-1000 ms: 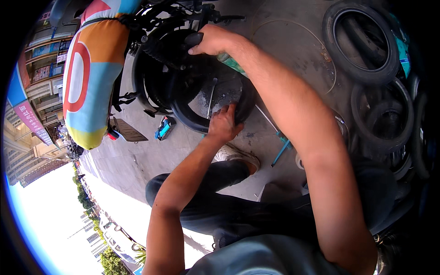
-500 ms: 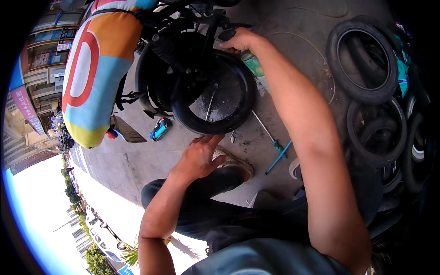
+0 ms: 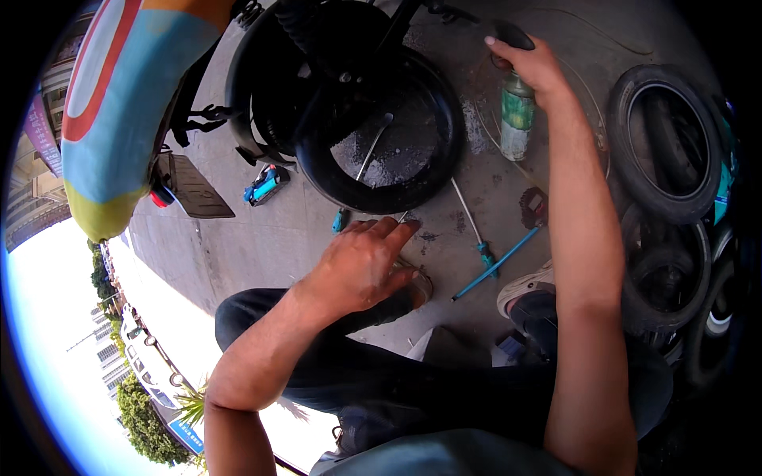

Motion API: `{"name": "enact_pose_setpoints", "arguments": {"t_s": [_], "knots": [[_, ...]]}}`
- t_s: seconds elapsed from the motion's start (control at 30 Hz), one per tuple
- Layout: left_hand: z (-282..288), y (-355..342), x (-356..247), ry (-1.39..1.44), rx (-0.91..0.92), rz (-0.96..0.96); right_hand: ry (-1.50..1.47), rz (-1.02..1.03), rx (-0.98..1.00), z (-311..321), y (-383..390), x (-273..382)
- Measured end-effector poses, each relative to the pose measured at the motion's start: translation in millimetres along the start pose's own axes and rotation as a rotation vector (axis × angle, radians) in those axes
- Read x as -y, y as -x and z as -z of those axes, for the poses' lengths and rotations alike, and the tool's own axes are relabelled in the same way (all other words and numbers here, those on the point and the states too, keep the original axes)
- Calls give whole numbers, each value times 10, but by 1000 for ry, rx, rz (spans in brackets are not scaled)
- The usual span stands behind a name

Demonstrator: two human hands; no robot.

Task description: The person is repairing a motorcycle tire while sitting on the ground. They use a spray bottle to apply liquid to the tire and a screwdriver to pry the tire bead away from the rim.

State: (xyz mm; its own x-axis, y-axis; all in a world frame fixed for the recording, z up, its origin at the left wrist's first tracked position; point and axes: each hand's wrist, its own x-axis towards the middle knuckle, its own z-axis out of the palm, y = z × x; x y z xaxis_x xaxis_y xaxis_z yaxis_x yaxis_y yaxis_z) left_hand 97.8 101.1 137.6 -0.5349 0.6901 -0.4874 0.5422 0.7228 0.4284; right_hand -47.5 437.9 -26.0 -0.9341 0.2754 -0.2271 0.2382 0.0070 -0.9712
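My right hand [image 3: 524, 63] grips a bottle [image 3: 516, 119] with a green label and a dark top, held at the right of a loose black tyre [image 3: 429, 170]. My left hand [image 3: 365, 262] hovers just below the tyre, fingers loosely bent and apart, with nothing visible in it. Near it are a teal-handled tool [image 3: 341, 219], partly hidden by the tyre, and a long metal tool with a teal handle [image 3: 485, 255]. A blue rod [image 3: 476, 285] crosses the latter. The tyre lies against the dark rear wheel assembly [image 3: 278, 71] of a two-wheeler.
A colourful padded cover [image 3: 119, 159] hangs at upper left beside a plate [image 3: 198, 189]. A small blue tool [image 3: 266, 184] lies on the concrete floor [image 3: 202, 258]. Used tyres [image 3: 659, 206] pile up at right, near a thin hose [image 3: 603, 143]. A white vehicle [image 3: 143, 357] stands outside.
My right hand has moved rightward with the bottle, away from the wheel. My left hand has left the tyre, drawing back below it. The view has shifted.
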Motion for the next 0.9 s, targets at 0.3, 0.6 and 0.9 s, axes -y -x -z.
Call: {"name": "enact_pose_setpoints", "arguments": {"t_s": [0.3, 0.6, 0.9], "knots": [[-5, 9, 17, 54, 32, -18, 128, 496, -559, 450, -20, -226], [11, -12, -40, 74, 137, 57, 155, 519, -741, 584, 34, -755], [26, -17, -22, 89, 109, 15, 7, 549, -885, 399, 31, -655]]}}
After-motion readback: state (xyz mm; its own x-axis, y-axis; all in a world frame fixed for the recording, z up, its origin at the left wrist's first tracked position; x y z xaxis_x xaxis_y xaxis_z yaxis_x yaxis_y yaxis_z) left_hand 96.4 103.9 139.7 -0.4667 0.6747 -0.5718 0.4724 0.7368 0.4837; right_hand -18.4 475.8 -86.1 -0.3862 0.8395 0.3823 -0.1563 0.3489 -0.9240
